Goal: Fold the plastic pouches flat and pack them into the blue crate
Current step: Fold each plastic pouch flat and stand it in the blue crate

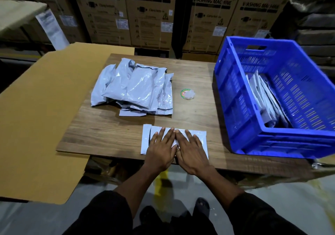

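Item in hand: one flat, pale grey plastic pouch, lying on the wood-grain surface at its near edge, well to the near-left of the blue perforated plastic crate.

My left hand and right hand — both laid palm-down on this pouch, side by side and touching at the thumbs. My fingers are straight and spread, pressing, gripping nothing.

Stock awaiting folding: a loose heap of puffy grey plastic pouches, on the surface to the far-left of the crate, well apart from my hands.

Stock packed: several flattened pouches standing on edge inside the crate, leaning against its left wall.

Other: a small round green-rimmed disc with crumpled clear film on it, between the heap and the crate; a sheet of tan cardboard under and beyond the surface, on the side away from the crate.

Step in hand, as I judge it: pressing the fold flat. To do it well I should sweep my palms outward from the middle toward the pouch's ends so trapped air escapes, keep the edges lined up, and hold the crease down firmly before lifting — a springy fold will take up room in the crate.
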The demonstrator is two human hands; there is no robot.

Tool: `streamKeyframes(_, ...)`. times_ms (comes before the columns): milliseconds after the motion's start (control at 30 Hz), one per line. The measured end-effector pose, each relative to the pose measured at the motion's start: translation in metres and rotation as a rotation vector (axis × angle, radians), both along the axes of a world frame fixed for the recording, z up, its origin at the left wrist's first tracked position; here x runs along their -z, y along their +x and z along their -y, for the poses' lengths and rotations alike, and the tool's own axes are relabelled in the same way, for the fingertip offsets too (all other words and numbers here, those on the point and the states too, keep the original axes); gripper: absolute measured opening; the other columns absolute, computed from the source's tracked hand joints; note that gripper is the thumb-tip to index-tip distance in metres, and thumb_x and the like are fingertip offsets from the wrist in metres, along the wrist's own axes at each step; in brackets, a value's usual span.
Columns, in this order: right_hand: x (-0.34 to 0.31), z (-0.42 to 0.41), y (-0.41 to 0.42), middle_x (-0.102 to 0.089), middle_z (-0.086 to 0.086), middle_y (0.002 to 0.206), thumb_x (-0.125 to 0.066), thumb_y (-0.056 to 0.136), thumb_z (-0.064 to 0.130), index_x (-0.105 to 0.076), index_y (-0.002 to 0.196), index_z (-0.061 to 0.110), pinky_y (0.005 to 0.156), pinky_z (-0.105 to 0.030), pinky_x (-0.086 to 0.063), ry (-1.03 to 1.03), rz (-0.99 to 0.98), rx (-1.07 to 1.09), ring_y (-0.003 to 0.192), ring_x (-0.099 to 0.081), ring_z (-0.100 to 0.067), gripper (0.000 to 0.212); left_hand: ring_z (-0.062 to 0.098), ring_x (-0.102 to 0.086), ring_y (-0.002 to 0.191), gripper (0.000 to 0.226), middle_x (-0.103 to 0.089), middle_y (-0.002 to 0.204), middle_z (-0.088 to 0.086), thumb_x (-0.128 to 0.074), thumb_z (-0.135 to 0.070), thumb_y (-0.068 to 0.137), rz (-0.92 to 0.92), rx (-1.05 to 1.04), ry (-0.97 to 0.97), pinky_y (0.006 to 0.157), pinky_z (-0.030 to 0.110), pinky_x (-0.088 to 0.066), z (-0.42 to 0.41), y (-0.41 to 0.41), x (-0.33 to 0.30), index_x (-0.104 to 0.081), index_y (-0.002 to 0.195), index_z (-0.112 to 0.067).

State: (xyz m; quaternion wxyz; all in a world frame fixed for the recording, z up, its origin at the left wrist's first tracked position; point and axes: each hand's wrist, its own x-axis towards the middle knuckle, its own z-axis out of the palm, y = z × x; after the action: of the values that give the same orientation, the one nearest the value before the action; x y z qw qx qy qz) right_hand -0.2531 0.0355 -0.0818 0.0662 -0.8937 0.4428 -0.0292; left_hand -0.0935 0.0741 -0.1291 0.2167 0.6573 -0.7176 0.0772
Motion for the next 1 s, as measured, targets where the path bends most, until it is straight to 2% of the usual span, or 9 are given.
streamKeyframes(67,-0.002,0.002,-0.002,-0.042,-0.005,0.156,-0.031,0.096,0.039,-0.043,0.151,0.011,0.114,-0.050,-0.033,-0.005,-0.053,-0.001,0.144,-0.037,-0.034,0.062,0.035,-0.039,0.146,0.054,-0.047,0.157,0.002,-0.038,-0.042,0.104,0.002,-0.002,0.004,0.113,0.052,-0.040,-0.001,0.002,-0.001,-0.054,0.147,-0.014)
streamKeyframes(200,0.001,0.006,-0.011,-0.028,-0.006,0.163,-0.026,0.096,0.045,-0.036,0.154,0.013,0.119,-0.051,-0.024,0.013,-0.108,0.033,0.150,-0.024,-0.034,0.067,0.038,-0.029,0.151,0.057,-0.038,0.162,0.002,-0.042,-0.051,0.104,-0.019,-0.027,0.027,0.117,0.057,-0.032,-0.003,0.009,0.004,-0.050,0.151,-0.020)
streamKeyframes(300,0.002,0.007,-0.017,-0.021,-0.006,0.165,-0.023,0.096,0.048,-0.031,0.156,0.011,0.120,-0.051,-0.019,0.026,-0.113,0.064,0.152,-0.017,-0.032,0.071,0.039,-0.029,0.151,0.062,-0.036,0.163,0.003,-0.044,-0.056,0.102,-0.030,-0.049,0.005,0.116,0.056,-0.033,-0.006,0.013,0.003,-0.048,0.152,-0.020)
streamKeyframes(433,0.005,0.010,-0.031,-0.009,-0.004,0.168,-0.017,0.097,0.055,-0.021,0.159,0.012,0.123,-0.047,-0.008,0.034,-0.112,0.076,0.154,-0.004,-0.029,0.075,0.042,-0.029,0.150,0.064,-0.036,0.162,0.004,-0.047,-0.057,0.100,-0.023,-0.065,-0.008,0.114,0.058,-0.035,-0.008,0.015,0.000,-0.048,0.152,-0.020)
streamKeyframes(533,0.007,0.013,-0.041,-0.008,-0.005,0.168,-0.019,0.098,0.059,-0.022,0.158,0.012,0.121,-0.041,-0.002,0.037,-0.104,0.087,0.154,-0.004,-0.027,0.076,0.042,-0.027,0.151,0.065,-0.035,0.163,0.004,-0.047,-0.058,0.100,-0.032,-0.058,0.012,0.114,0.059,-0.034,-0.009,0.015,0.000,-0.047,0.153,-0.020)
streamKeyframes(700,0.008,0.013,-0.054,0.002,-0.003,0.168,-0.010,0.096,0.065,-0.011,0.160,0.014,0.122,-0.038,0.004,0.030,-0.111,0.118,0.154,0.004,-0.019,0.082,0.041,-0.025,0.152,0.070,-0.034,0.163,0.003,-0.042,-0.061,0.100,-0.032,-0.067,0.039,0.116,0.058,-0.032,-0.010,0.019,-0.001,-0.045,0.153,-0.016)
streamKeyframes(867,-0.002,0.015,-0.061,0.016,0.000,0.166,-0.004,0.096,0.069,0.001,0.160,0.015,0.124,-0.040,0.006,0.096,-0.141,0.126,0.152,0.017,-0.013,0.084,0.035,-0.030,0.151,0.077,-0.040,0.160,0.008,-0.022,-0.062,0.104,-0.077,-0.131,0.088,0.120,0.054,-0.026,-0.009,0.022,-0.001,-0.047,0.151,-0.006)
streamKeyframes(933,-0.010,0.016,-0.049,0.006,-0.007,0.168,-0.011,0.100,0.062,-0.007,0.159,0.008,0.123,-0.045,0.005,0.085,-0.133,0.145,0.154,0.007,-0.019,0.081,0.038,-0.041,0.144,0.071,-0.050,0.152,0.018,-0.021,-0.050,0.109,-0.141,-0.131,0.023,0.117,0.056,-0.026,-0.002,0.022,-0.003,-0.054,0.142,0.003)
streamKeyframes(1000,-0.019,0.013,-0.029,-0.025,-0.017,0.162,-0.023,0.101,0.047,-0.031,0.153,0.000,0.120,-0.052,-0.007,-0.024,-0.123,0.078,0.151,-0.022,-0.028,0.070,0.042,-0.055,0.131,0.053,-0.060,0.138,0.024,-0.031,-0.028,0.111,-0.159,-0.013,-0.138,0.111,0.057,-0.037,0.006,0.020,-0.001,-0.061,0.131,0.011)
